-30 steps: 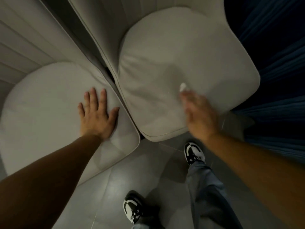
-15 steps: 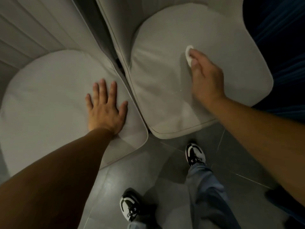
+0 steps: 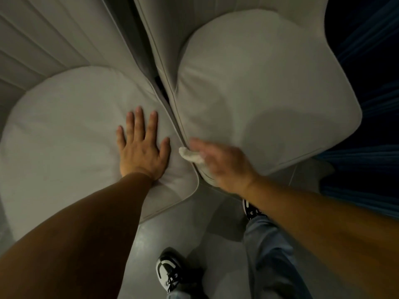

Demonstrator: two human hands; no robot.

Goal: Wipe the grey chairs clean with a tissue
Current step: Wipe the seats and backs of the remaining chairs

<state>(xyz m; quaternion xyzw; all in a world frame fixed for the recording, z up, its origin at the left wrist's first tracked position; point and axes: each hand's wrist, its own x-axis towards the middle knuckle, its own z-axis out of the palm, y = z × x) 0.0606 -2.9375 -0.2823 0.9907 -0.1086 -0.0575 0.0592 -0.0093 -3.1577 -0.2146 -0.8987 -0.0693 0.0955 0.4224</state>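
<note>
Nearest, two black-and-white shoes (image 3: 169, 270) on the grey floor (image 3: 194, 223), the right one mostly hidden under the trouser leg (image 3: 269, 255) and forearm. Left hand (image 3: 143, 147) lies flat, fingers spread, pressing the left chair (image 3: 64, 137) seat near its front corner. Right hand (image 3: 222, 164) is motion-blurred at the right chair (image 3: 269, 93) seat's near-left corner, gripping the white tissue (image 3: 190, 155), which pokes out by the gap between seats; finger detail is smeared. Farther, both backrests are cut off at the top; dark blue folds right, unclear.
</note>
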